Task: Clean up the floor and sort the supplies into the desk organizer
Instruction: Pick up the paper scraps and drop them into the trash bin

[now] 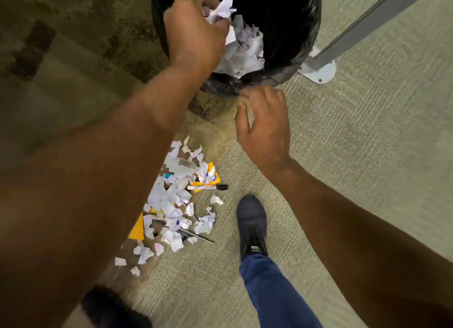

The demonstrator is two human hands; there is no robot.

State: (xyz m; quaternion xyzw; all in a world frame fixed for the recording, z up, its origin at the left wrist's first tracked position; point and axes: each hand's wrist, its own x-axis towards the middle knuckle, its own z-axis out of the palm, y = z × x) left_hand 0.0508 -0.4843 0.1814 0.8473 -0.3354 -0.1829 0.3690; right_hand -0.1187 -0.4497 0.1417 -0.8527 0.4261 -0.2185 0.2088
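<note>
My left hand (193,33) grips a wad of crumpled white paper scraps (221,10) over the open mouth of a bin lined with a black bag (289,21). More torn paper (245,50) lies inside the bin. My right hand (264,121) hovers just below the bin's near rim, fingers loosely curled, holding nothing. On the carpet lies a heap of torn paper scraps (171,205) mixed with a marker with a black cap (208,187), a dark pen (196,237) and yellow sticky notes (137,228).
A grey metal desk leg with a white foot plate (318,71) stands right of the bin. My right shoe (252,224) and blue trouser leg are planted on the carpet next to the heap. A dark shoe (110,308) shows at the bottom left.
</note>
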